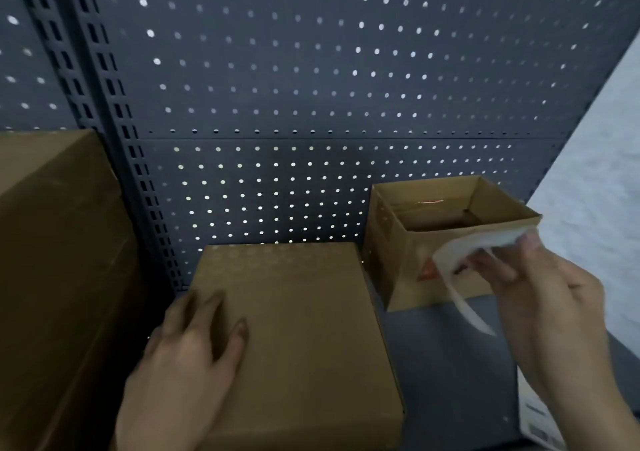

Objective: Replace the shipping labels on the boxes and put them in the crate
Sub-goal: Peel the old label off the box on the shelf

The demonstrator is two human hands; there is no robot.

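Note:
A flat brown cardboard box (304, 339) lies on the dark shelf in front of me, its top bare. My left hand (187, 367) rests on its left part with fingers spread and straight. My right hand (540, 298) is raised to the right of the box and pinches a curled white label strip (453, 277) that hangs down from the fingers. Behind the strip stands an open-topped cardboard box (415, 253) with a red mark on its front. A white printed label sheet (536, 416) lies at the shelf's lower right, partly under my right forearm.
A large cardboard box (55, 277) fills the left side. The dark pegboard back wall (311, 86) and a slotted upright (117, 138) stand behind. Grey shelf surface (450, 364) shows between the flat box and the label sheet. A pale wall (595, 173) is at right.

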